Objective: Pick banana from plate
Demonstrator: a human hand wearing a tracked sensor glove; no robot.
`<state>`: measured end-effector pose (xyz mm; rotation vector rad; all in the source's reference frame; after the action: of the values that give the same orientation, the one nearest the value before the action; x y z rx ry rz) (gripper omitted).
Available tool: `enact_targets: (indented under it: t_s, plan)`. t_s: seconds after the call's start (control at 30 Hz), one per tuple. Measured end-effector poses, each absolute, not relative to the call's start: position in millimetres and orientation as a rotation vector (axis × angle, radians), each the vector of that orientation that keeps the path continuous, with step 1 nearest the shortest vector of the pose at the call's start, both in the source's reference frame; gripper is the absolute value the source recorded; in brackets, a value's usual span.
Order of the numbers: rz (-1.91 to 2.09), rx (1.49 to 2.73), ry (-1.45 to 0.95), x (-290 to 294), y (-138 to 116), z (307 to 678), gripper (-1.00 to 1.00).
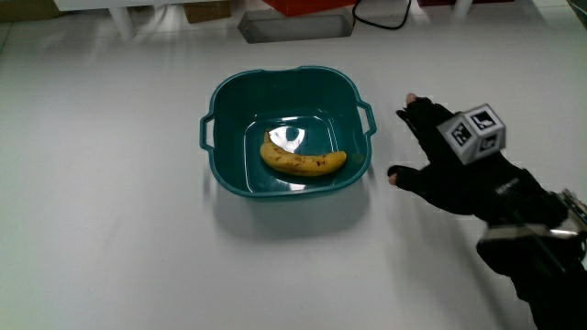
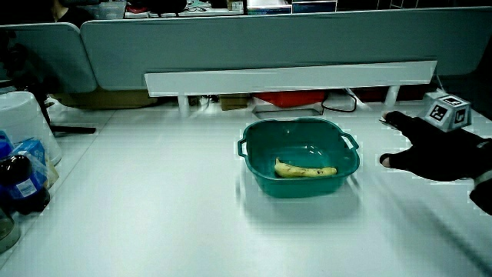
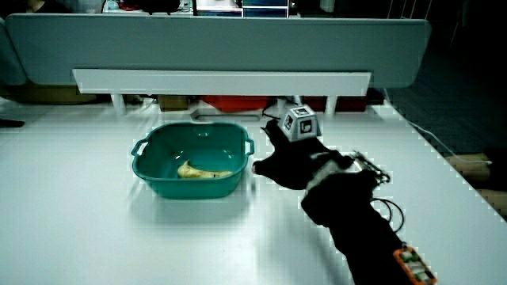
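At the table's edge, in a side view, stands a white container, and a dark bottle with a blue label stands nearer to the person than it. Both are well apart from everything else.

Near the middle of the white table sits a teal basin with a small handle on each of two facing sides; it is deep, more a tub than a plate. It shows also in both side views. The banana lies flat on the bottom of the basin, in the part nearer to the person, its curve bending upward at both ends. It is yellow with some dark spots, and both side views show it inside the basin too. Nothing touches it.

The hand is beside the basin, over the bare table and not over the basin. Its fingers are spread and stretched out, away from the person, and they hold nothing; the thumb points toward the basin wall but stays apart from it. The patterned cube sits on the back of the hand. In a side view the hand is followed by the dark forearm, which runs toward the person.

A low grey partition closes the table, farther from the person than the basin.
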<state>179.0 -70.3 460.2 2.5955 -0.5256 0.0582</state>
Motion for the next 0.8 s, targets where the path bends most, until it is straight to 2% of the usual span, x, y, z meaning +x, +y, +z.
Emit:
enact_targets:
  t_s: [0.03, 0.07, 0.13, 0.17, 0.23, 0.43, 0.47, 0.5, 0.53, 0.8]
  plan:
    - [0.254, 2.476, -0.554, 174.4, -75.3, 467.6, 0.00]
    - [0.007, 2.642, -0.502, 168.9, -78.4, 458.8, 0.00]
    - [0.262, 2.456, -0.561, 160.1, -88.0, 473.5, 0.00]
    - [0.038, 2.562, -0.543, 151.5, -89.1, 458.3, 0.00]
    - [0.071, 2.600, -0.539, 138.4, -93.7, 452.9, 0.00]
    - [0.053, 2.515, -0.632, 95.7, -100.2, 458.5, 0.00]
    - [0.023, 2.455, -0.651, 90.8, -101.7, 470.4, 0.00]
    - [0.022, 2.465, -0.664, 83.5, -100.9, 466.7, 0.00]
    - [-0.013, 2.412, -0.678, 78.6, -101.4, 476.0, 0.00]
    - [-0.094, 2.324, -0.701, 46.1, -96.9, 495.3, 0.00]
